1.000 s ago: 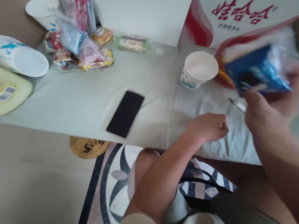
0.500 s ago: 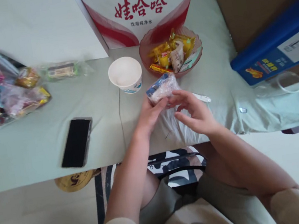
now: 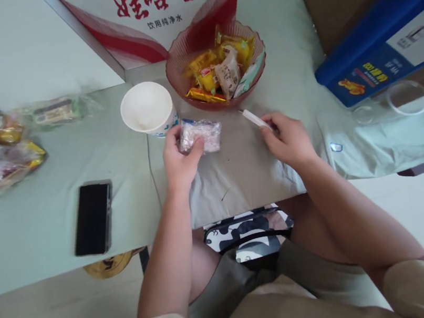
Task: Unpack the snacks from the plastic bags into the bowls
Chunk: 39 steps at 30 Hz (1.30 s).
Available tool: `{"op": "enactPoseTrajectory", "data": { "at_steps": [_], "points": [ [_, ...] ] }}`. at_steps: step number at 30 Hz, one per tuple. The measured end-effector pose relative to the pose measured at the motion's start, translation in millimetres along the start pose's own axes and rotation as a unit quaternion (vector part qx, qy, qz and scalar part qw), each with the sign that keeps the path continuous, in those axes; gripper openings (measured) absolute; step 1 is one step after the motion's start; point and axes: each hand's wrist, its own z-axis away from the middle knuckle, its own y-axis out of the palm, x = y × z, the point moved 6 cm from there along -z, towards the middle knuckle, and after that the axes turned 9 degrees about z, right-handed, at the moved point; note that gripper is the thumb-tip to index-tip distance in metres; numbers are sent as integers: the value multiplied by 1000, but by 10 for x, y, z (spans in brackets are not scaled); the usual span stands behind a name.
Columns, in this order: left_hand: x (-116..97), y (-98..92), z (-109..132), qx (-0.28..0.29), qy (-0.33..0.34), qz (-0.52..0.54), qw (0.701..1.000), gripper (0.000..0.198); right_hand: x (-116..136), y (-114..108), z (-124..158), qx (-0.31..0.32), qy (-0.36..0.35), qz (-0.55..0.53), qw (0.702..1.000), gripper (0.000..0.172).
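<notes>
My left hand (image 3: 183, 163) is closed round a small packet (image 3: 208, 135) wrapped in crinkled clear film, with a blue edge along its back. The thumb presses on the near face. My right hand (image 3: 286, 137) pinches a slim white tool (image 3: 256, 119) with a thin dark tip; it points up and left, apart from the packet, and its kind cannot be made out. Just behind my left hand stands a white paper cup (image 3: 147, 107) with a blue print. A pink ribbed glass bowl (image 3: 179, 73) holding yellow-wrapped snacks (image 3: 204, 69) is beyond both hands.
A black phone (image 3: 92, 219) lies at the left on the green cloth (image 3: 129, 192). Bagged snacks (image 3: 0, 158) are at the far left. A white and red carton (image 3: 161, 7) stands at the back, a blue box (image 3: 382, 48) and a clear plastic cup (image 3: 406, 98) at the right.
My hands have moved apart. The right hand has left the packet and picked up the white tool from the cloth. The packet has turned and shifted left in view; the camera view has moved too.
</notes>
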Motion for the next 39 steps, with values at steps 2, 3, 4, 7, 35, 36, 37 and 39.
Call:
{"op": "enactPoseTrajectory", "data": {
  "at_steps": [2, 3, 4, 7, 35, 36, 37, 39],
  "points": [
    [5, 7, -3, 12, 41, -28, 999, 73, 106, -1, 48, 25, 6, -50, 998, 29],
    [16, 19, 1, 24, 52, -41, 998, 77, 155, 8, 73, 37, 5, -60, 998, 31],
    [29, 32, 7, 36, 58, -55, 996, 80, 195, 21, 95, 45, 4, -59, 997, 34],
    [63, 40, 32, 55, 64, -90, 992, 81, 285, 80, 139, 56, -8, -46, 997, 36],
    [4, -127, -19, -51, 154, -60, 985, 40, 116, 156, 94, -47, -146, 10, 988, 30],
    [-11, -156, -25, -73, 146, -47, 985, 34, 170, 190, 110, -38, -163, -7, 986, 30],
    [-23, -181, -29, -93, 138, -31, 986, 28, 216, 216, 126, -31, -176, -21, 984, 29],
    [-38, -207, -33, -117, 120, 15, 986, 22, 285, 242, 156, -25, -191, -42, 980, 29]
  ]
}}
